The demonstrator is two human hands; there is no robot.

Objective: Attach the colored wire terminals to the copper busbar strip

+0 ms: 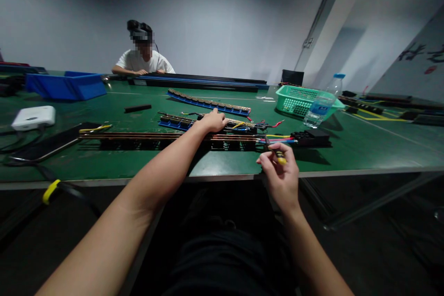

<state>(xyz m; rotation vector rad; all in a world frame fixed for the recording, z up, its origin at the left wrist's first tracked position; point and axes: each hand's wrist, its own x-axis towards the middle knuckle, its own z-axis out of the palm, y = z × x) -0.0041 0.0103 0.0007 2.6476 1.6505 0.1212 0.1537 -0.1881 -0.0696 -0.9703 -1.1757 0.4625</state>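
Note:
My right hand grips a screwdriver with a black and yellow handle. Its tip points up and left, near the right end of a long black strip with copper rods lying along the near side of the table. Reaching over that strip, my left hand is curled onto a shorter blue and black strip with copper rods; its fingertips are partly hidden. Red, yellow and blue wires run from the long strip into a black end block.
Farther back lies another blue strip. A green basket and a water bottle stand right; a blue bin, white box and black phone-like slab lie left. A person sits opposite behind long dark rails.

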